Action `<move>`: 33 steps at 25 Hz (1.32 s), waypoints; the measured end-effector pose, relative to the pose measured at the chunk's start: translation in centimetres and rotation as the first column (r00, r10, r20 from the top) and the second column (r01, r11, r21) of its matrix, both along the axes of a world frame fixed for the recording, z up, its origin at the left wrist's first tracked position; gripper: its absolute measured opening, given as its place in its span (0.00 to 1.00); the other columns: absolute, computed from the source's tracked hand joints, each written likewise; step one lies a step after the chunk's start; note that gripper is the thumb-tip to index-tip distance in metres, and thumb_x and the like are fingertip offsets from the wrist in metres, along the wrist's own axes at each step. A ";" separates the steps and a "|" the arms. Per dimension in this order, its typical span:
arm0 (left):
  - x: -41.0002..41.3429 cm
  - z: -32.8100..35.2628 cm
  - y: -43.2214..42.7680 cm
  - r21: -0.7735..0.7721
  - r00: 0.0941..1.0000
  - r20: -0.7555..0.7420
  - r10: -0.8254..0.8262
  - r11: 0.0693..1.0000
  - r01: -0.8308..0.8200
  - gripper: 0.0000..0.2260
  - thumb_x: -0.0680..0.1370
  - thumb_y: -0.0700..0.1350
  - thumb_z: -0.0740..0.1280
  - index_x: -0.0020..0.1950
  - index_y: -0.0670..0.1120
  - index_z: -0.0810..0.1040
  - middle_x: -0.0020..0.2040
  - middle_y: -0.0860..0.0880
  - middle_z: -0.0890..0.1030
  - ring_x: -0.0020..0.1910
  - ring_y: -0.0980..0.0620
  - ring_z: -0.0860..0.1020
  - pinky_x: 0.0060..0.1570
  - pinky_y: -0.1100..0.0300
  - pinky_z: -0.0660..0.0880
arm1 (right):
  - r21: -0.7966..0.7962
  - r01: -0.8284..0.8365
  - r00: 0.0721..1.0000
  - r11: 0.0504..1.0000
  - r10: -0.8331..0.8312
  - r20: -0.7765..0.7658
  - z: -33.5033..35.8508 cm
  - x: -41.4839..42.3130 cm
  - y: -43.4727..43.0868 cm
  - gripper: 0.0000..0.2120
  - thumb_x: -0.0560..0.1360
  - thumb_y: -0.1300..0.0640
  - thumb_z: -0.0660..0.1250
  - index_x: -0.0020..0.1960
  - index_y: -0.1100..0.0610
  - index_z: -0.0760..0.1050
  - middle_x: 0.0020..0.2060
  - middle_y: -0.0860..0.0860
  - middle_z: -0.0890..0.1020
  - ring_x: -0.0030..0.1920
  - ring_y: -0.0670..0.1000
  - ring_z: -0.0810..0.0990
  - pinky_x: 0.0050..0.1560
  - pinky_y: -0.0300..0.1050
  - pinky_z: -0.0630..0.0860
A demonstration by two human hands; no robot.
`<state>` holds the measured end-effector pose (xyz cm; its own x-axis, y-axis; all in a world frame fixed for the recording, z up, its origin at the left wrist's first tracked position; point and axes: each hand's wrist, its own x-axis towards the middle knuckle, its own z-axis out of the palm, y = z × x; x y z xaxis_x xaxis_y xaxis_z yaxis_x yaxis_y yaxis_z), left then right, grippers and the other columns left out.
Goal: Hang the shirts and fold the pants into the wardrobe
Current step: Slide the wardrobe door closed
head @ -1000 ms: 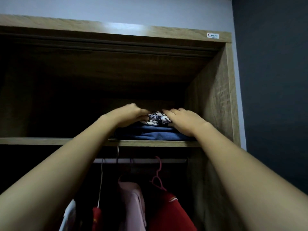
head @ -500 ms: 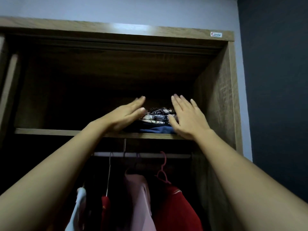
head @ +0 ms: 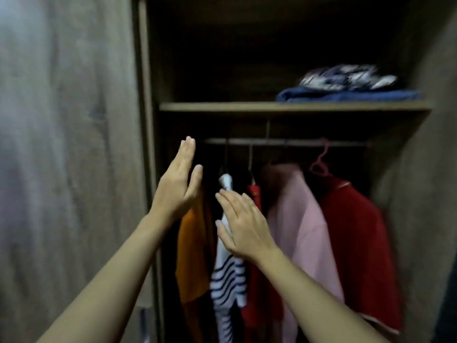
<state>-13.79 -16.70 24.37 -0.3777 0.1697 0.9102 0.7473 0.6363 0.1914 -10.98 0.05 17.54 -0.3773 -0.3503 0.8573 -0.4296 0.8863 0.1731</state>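
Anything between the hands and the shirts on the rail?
Nothing visible. The right hand is open directly in front of the striped shirt. The left hand is open up by the orange shirt. No object sits between either hand and the shirts hanging from the rail.

Wooden wardrobe shelf (head: 222, 106), folded blue pants (head: 346, 96) lying at its right end

Left grip (head: 179, 186) raised, fingers straight, right grip (head: 243, 225) flat, lower, empty
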 end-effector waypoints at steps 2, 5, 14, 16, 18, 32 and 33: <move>0.5 -5.4 -4.1 0.044 0.996 0.055 0.070 0.996 -0.072 0.25 0.80 0.48 0.54 0.75 0.38 0.58 0.74 0.48 0.57 0.74 0.52 0.56 0.71 0.72 0.49 | 0.051 -0.026 0.990 0.998 0.019 0.139 -6.0 0.5 -4.1 0.25 0.73 0.49 0.59 0.66 0.60 0.72 0.64 0.55 0.76 0.65 0.52 0.71 0.68 0.47 0.61; 0.2 -12.9 -10.0 0.055 0.959 0.232 0.165 0.982 -0.182 0.25 0.81 0.46 0.54 0.76 0.39 0.54 0.76 0.44 0.54 0.75 0.53 0.51 0.72 0.71 0.47 | 0.158 -0.106 0.946 0.982 0.051 0.319 -14.1 1.0 -10.4 0.25 0.73 0.48 0.58 0.66 0.58 0.73 0.64 0.54 0.76 0.65 0.52 0.74 0.68 0.47 0.61; -2.8 -25.4 -17.8 0.076 0.758 0.586 0.286 0.912 -0.403 0.26 0.83 0.47 0.52 0.77 0.40 0.45 0.78 0.45 0.44 0.76 0.53 0.43 0.71 0.65 0.42 | 0.635 -0.193 0.893 0.748 -0.134 0.430 -25.9 -3.2 -18.2 0.20 0.74 0.54 0.64 0.65 0.58 0.73 0.61 0.53 0.77 0.64 0.52 0.74 0.68 0.45 0.66; -3.9 -26.8 -18.2 0.065 0.737 0.611 0.290 0.909 -0.412 0.27 0.83 0.48 0.51 0.77 0.41 0.43 0.78 0.45 0.42 0.76 0.51 0.41 0.71 0.64 0.41 | 0.786 -0.166 0.893 0.596 -0.247 0.376 -27.5 -5.2 -18.4 0.21 0.79 0.59 0.55 0.71 0.63 0.62 0.69 0.58 0.67 0.71 0.57 0.63 0.73 0.50 0.54; -4.9 -27.9 -18.3 0.029 0.724 0.625 0.292 0.918 -0.395 0.27 0.83 0.50 0.50 0.77 0.41 0.42 0.78 0.44 0.40 0.76 0.51 0.41 0.70 0.64 0.42 | 0.854 -0.109 0.916 0.508 -0.283 0.285 -28.4 -6.5 -18.7 0.22 0.79 0.59 0.56 0.72 0.63 0.61 0.70 0.59 0.64 0.72 0.59 0.59 0.74 0.53 0.48; -5.2 -32.0 -11.3 -0.326 0.860 0.173 0.479 0.852 -0.409 0.28 0.81 0.52 0.52 0.74 0.36 0.52 0.75 0.39 0.56 0.75 0.50 0.44 0.71 0.49 0.53 | 0.815 -0.125 0.946 0.566 -0.178 0.269 -30.5 -4.8 -10.7 0.09 0.67 0.53 0.72 0.47 0.52 0.84 0.47 0.48 0.80 0.52 0.50 0.77 0.67 0.46 0.66; -5.3 -32.4 -10.4 -0.323 0.884 0.100 0.457 0.855 -0.405 0.26 0.81 0.52 0.52 0.74 0.37 0.54 0.74 0.38 0.59 0.75 0.52 0.41 0.72 0.52 0.51 | 0.805 -0.135 0.945 0.578 -0.170 0.281 -30.5 -4.6 -9.3 0.07 0.65 0.53 0.73 0.43 0.52 0.84 0.44 0.48 0.81 0.49 0.50 0.78 0.66 0.45 0.68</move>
<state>-19.07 -27.11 -8.03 -0.6150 0.1956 0.7639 0.3581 0.9324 0.0496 -15.55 -9.25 -12.97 -0.5655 -0.8225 0.0608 -0.5772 0.4474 0.6831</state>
